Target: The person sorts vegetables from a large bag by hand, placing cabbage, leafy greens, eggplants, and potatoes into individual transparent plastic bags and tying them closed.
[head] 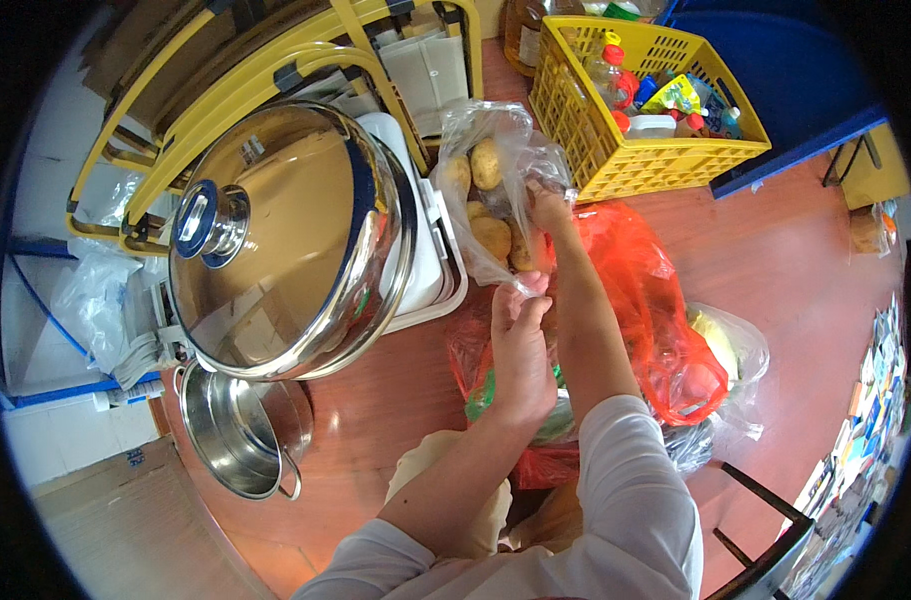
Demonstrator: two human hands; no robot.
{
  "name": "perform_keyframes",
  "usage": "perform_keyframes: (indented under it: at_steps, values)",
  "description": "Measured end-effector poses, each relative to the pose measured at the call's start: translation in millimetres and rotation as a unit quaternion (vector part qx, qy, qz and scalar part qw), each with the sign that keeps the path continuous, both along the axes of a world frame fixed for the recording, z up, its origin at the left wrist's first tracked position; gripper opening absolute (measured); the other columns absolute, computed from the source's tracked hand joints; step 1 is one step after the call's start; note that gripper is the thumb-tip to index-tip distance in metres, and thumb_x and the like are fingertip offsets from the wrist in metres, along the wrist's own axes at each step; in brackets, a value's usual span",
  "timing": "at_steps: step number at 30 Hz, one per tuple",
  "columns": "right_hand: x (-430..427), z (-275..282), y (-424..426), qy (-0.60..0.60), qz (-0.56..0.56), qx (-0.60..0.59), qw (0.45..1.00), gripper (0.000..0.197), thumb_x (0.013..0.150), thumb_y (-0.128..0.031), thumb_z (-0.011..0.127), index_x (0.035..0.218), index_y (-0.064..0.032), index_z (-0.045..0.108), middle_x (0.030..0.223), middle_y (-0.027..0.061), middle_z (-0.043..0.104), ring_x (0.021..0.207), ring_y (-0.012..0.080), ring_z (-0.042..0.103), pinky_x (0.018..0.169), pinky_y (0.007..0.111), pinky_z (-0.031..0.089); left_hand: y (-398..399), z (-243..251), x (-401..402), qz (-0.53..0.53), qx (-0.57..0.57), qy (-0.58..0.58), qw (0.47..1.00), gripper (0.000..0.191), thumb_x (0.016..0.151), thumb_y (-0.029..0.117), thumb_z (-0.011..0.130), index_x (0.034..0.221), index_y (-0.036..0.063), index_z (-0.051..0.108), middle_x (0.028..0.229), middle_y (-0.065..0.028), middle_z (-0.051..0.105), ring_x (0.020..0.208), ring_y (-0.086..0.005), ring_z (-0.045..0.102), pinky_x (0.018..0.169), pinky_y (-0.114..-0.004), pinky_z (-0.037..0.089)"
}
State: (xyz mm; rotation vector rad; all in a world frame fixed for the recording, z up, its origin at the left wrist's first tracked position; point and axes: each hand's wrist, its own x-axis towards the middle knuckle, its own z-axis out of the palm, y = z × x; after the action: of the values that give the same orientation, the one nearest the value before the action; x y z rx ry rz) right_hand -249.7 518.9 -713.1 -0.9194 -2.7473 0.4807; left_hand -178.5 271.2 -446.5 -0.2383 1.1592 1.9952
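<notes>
A clear plastic bag (463, 259) with several potatoes (487, 163) in it lies on the reddish floor in front of me. My left hand (521, 319) pinches the near edge of this bag between thumb and fingers. Farther out, my right hand (549, 208) grips the bunched plastic at the bag's right side; its fingertips are partly hidden in the folds. Beneath and beside my forearms spreads a red plastic bag (624, 259), its contents mostly covered. Right of it, another clear bag (748, 352) holds something pale yellow-green.
To the left stands a large steel pot with a glass lid (290, 225), beside white plastic trays (433, 292). An open steel pot (234, 427) sits nearer me. A yellow crate (650, 165) of bottles is beyond my right hand. A dark metal frame (770, 555) is at lower right.
</notes>
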Motion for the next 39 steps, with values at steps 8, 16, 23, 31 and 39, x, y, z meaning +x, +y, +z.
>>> perform_keyframes:
  at_steps: [8, 16, 23, 31, 39]
  values:
    - [-3.8, 24.5, -19.9, -0.03, -0.02, -0.035, 0.999, 0.04, 0.081, -0.01, 0.055, 0.118, -0.0244, 0.048, 0.119, 0.0217, 0.056, 0.108, 0.0396, 0.056, 0.09, 0.046, 0.044, -5.0, 9.0, -1.2, 0.039, 0.002, -0.033, 0.999, 0.023, 0.083, 0.009, 0.058, 0.106, 0.0087, 0.054, 0.106, 0.0008, 0.052, 0.095, -0.0095, 0.045, 0.084, -0.025, 0.037]
    - [-6.2, 21.8, -34.1, -0.005, -0.078, -0.117, 0.99, 0.058, 0.071, -0.006, 0.067, 0.122, -0.0114, 0.04, 0.111, 0.0236, 0.055, 0.102, 0.0401, 0.056, 0.09, 0.045, 0.044, -9.6, 11.5, -8.4, 0.073, 0.006, -0.023, 0.997, 0.016, 0.08, 0.008, 0.062, 0.095, 0.0118, 0.058, 0.1, 0.0039, 0.056, 0.095, -0.0076, 0.046, 0.088, -0.024, 0.032]
    - [1.0, 90.7, -44.1, 0.477, -0.166, -0.384, 0.773, 0.057, 0.07, -0.002, 0.073, 0.115, -0.0031, 0.038, 0.102, 0.0101, 0.051, 0.09, 0.0176, 0.054, 0.075, 0.029, 0.049, -0.8, 3.6, -6.4, 0.096, 0.002, -0.041, 0.995, 0.018, 0.08, 0.006, 0.06, 0.097, 0.0108, 0.056, 0.101, 0.0021, 0.055, 0.099, -0.0084, 0.048, 0.089, -0.024, 0.034]
    - [-8.0, 187.8, -79.7, 0.256, 0.034, -0.264, 0.929, 0.049, 0.072, -0.008, 0.073, 0.112, -0.0031, 0.046, 0.096, 0.0112, 0.059, 0.088, 0.0202, 0.059, 0.078, 0.03, 0.048, 17.5, 6.5, 2.1, 0.109, 0.035, -0.031, 0.993, 0.02, 0.08, 0.001, 0.059, 0.099, 0.008, 0.056, 0.102, -0.0001, 0.055, 0.1, -0.0112, 0.052, 0.092, -0.027, 0.038]
    - [-24.6, 59.9, -60.3, 0.278, -0.198, -0.248, 0.907, 0.029, 0.079, -0.009, 0.061, 0.107, -0.0014, 0.061, 0.089, 0.0106, 0.066, 0.082, 0.0191, 0.064, 0.076, 0.032, 0.05, -6.4, 13.0, -34.2, 0.144, 0.018, 0.031, 0.989, 0.024, 0.078, 0.0, 0.057, 0.101, 0.0079, 0.056, 0.104, -0.001, 0.057, 0.105, -0.0123, 0.051, 0.095, -0.026, 0.036]
